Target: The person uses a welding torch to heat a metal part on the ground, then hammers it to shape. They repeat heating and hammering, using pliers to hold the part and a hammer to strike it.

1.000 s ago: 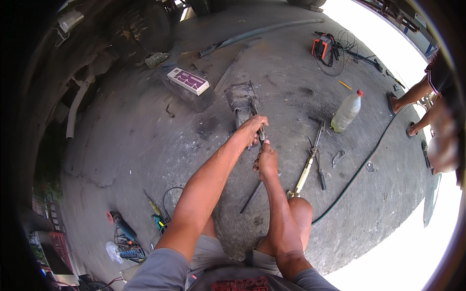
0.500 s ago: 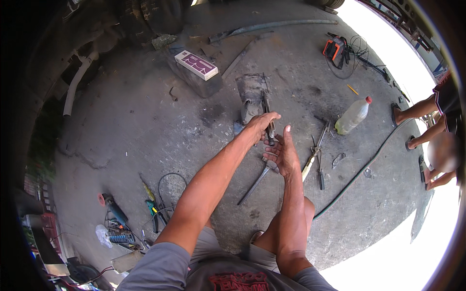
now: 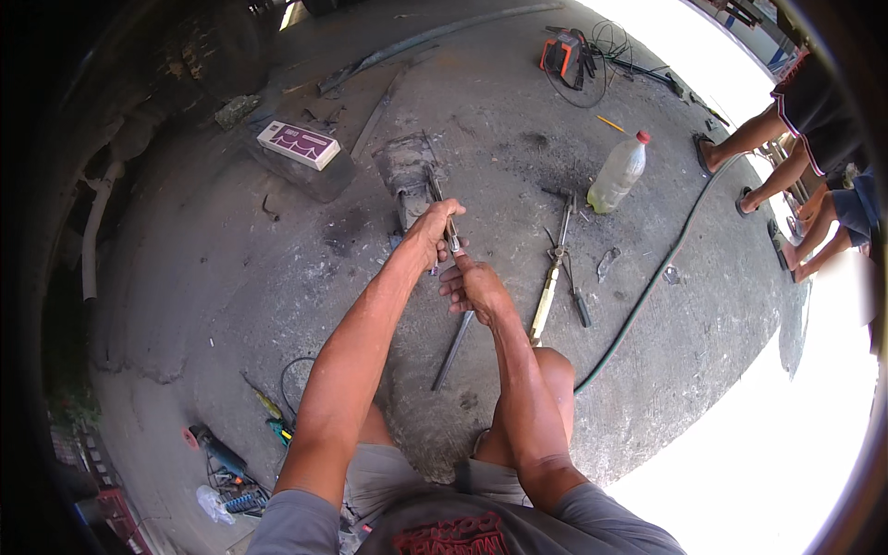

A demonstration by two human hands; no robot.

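Left hand (image 3: pixel 429 233) grips some metal tool (image 3: pixel 453 238), probably steadying it, while right hand (image 3: pixel 479 289) sits half-open, seemingly empty, thumb by the tool's end.

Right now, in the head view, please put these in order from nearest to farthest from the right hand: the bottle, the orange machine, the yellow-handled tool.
From the right hand:
1. Yellow-handled tool, just to its right.
2. Bottle, ahead and to the right.
3. Orange machine, farthest ahead, also somewhat right.
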